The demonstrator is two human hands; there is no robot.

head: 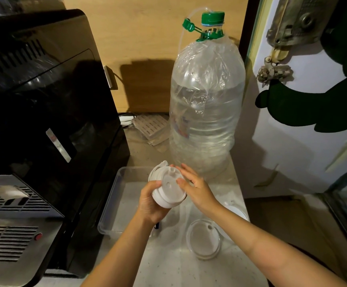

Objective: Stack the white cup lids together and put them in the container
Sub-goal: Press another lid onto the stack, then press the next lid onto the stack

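We had the stack of white lids (pixel 167 187) up in the air over the clear container (pixel 114 195), not in it. Left hand (pixel 151 204) was wrapped around the stack from below and the left, fingers curled on the rim, thumb side toward the top lid; firm hold on the stack. Stack was tilted, top face toward the camera, sip hole and small vent visible on the top lid. Right hand (pixel 195 187) sat against the right edge of the stack, fingers mostly straight and flat, fingertips touching the top lid's rim; pressing or steadying, not closed around anything.

Container was a shallow clear tray on the counter (pixel 168 270), directly under and behind the hands, nothing visible inside it.

One more loose lid (pixel 202 239) lay flat on the counter near the right forearm, well apart from the stack. Another pale lid edge (pixel 238 214) showed just behind that forearm, mostly hidden.

Big water bottle (pixel 206 100) with green cap stood behind the container; black machine (pixel 44 121) to the left.
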